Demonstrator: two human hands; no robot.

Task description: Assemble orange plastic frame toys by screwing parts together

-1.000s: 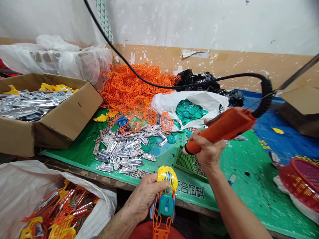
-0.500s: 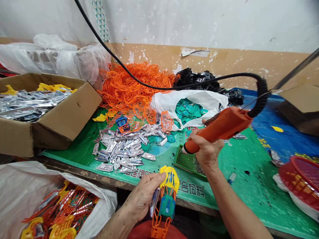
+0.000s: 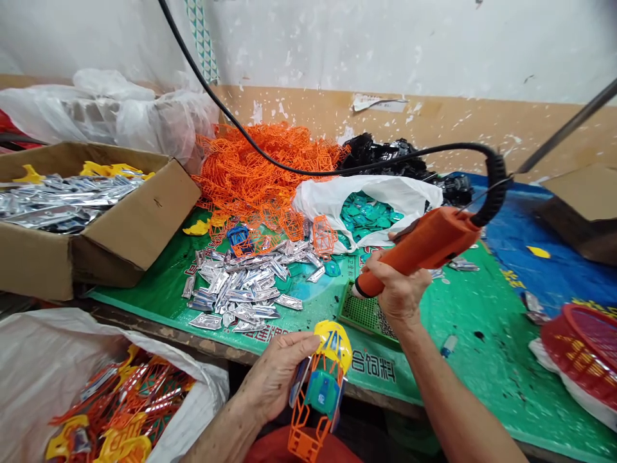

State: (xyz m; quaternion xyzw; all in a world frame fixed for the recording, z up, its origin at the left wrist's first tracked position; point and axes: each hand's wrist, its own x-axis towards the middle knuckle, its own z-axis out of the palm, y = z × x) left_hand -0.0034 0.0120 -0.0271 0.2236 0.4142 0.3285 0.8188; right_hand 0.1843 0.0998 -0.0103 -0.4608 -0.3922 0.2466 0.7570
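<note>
My left hand (image 3: 282, 370) is closed around a toy car body (image 3: 322, 392) low in front of me. The body has a yellow nose, an orange lattice frame, a green middle piece and silver side strips. In my right hand (image 3: 402, 289) is an orange electric screwdriver (image 3: 424, 251), tilted with its tip to the lower left. That tip is over the left part of a green perforated tray (image 3: 359, 312), which holds small dark screws at its right side. My right forearm hides part of the tray.
Silver strips (image 3: 241, 289) lie on the green sheet. Behind them are orange frames (image 3: 270, 154) and a white bag of green pieces (image 3: 369, 215). At left stand a cardboard box (image 3: 144, 218) and a sack (image 3: 193, 399); at right, a red basket (image 3: 578, 360). A black cable (image 3: 250, 145) hangs across.
The toy car body has turned slightly in my left hand, its yellow nose a little further right. The screwdriver stays over the tray, its rear end shifted slightly left.
</note>
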